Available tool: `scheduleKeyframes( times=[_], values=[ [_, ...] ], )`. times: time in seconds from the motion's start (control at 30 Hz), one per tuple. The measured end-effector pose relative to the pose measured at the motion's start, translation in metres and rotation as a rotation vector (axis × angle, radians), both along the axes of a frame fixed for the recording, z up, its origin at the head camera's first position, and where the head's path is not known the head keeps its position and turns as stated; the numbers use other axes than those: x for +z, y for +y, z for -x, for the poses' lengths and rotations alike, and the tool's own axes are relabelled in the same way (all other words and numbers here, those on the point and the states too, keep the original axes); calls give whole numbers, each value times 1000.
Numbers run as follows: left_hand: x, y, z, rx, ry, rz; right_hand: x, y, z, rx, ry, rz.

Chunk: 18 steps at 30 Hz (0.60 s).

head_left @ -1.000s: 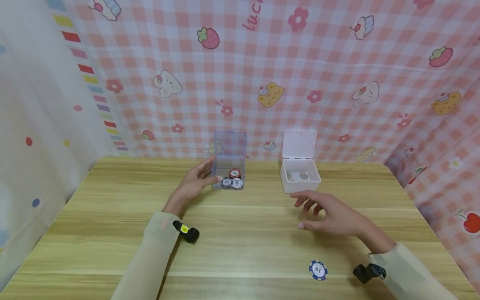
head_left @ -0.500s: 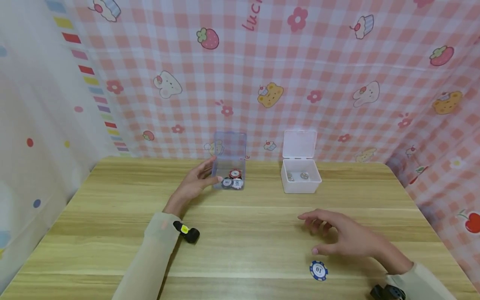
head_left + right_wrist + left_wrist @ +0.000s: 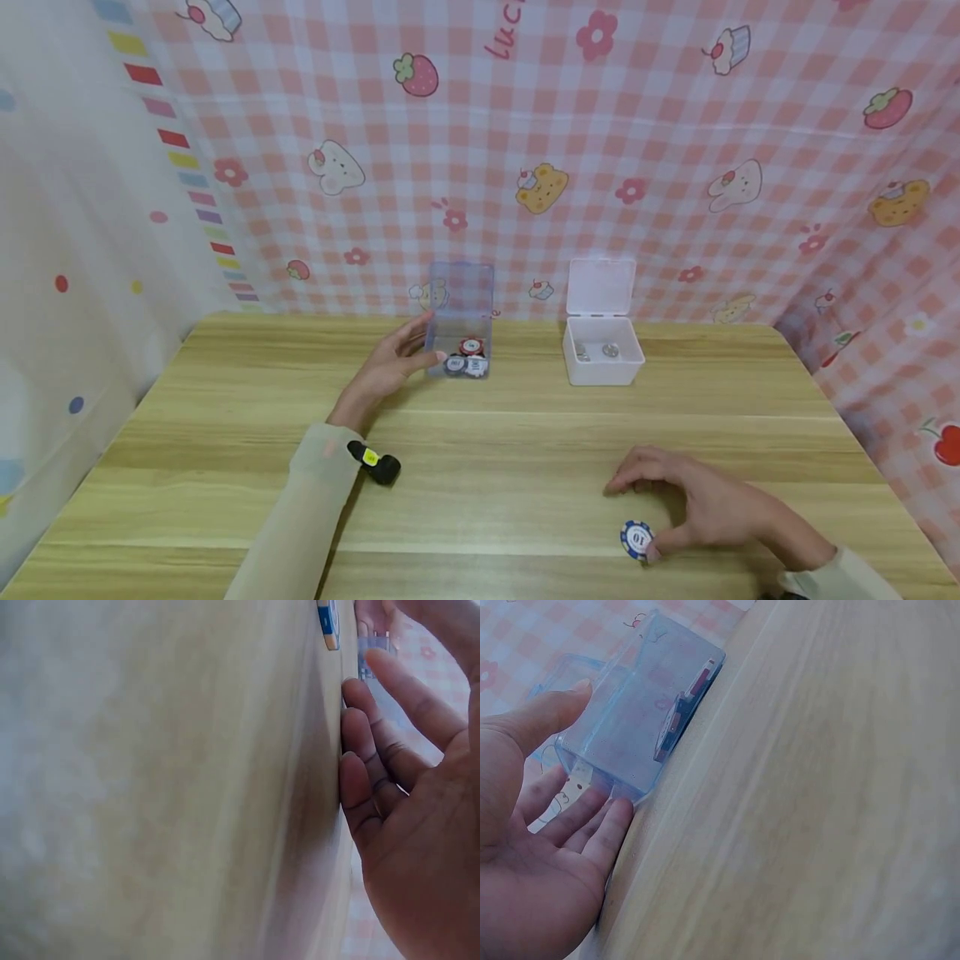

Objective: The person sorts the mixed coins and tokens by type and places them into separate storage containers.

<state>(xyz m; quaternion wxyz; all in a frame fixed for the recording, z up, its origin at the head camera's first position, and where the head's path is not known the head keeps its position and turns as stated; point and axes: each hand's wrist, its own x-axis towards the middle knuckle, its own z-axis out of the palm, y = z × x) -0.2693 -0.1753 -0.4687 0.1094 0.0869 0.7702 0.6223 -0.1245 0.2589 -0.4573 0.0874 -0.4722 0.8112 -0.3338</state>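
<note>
My left hand (image 3: 386, 367) rests against a clear bluish plastic box (image 3: 459, 333), its thumb by the front wall and its fairly straight fingers (image 3: 606, 832) along the left side. Several poker chips lie in that box, among them a red one (image 3: 471, 346) and a dark one (image 3: 454, 365). A blue-and-white poker chip (image 3: 636, 540) marked 10 lies flat on the table. Over it arches my right hand (image 3: 701, 500), thumb at the chip's right edge and the other fingers apart from it. The right wrist view shows the chip (image 3: 328, 622) only in part.
A white plastic box (image 3: 602, 362) with its lid (image 3: 600, 287) raised stands to the right of the clear box. Silvery round pieces (image 3: 611, 351) lie inside it. Behind the wooden table (image 3: 480, 467) hangs a checked curtain (image 3: 465, 167).
My right hand has drawn back from in front of the white box to the poker chip on the table, its thumb reaching the chip's edge. The left hand stays at the clear box.
</note>
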Motion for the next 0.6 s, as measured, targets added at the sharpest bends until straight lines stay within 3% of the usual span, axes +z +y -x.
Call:
scheduleKeyframes(
  times=[0.13, 0.4, 0.6],
  values=[
    [1, 0, -1, 5, -2, -4, -1, 3, -2, -11, -40, -38],
    [1, 0, 0, 7, -8, -11, 2, 3, -3, -87, -215, -118],
    [0, -2, 1, -3, -20, -5, 2, 2, -2, -67, -195, -109]
  ],
)
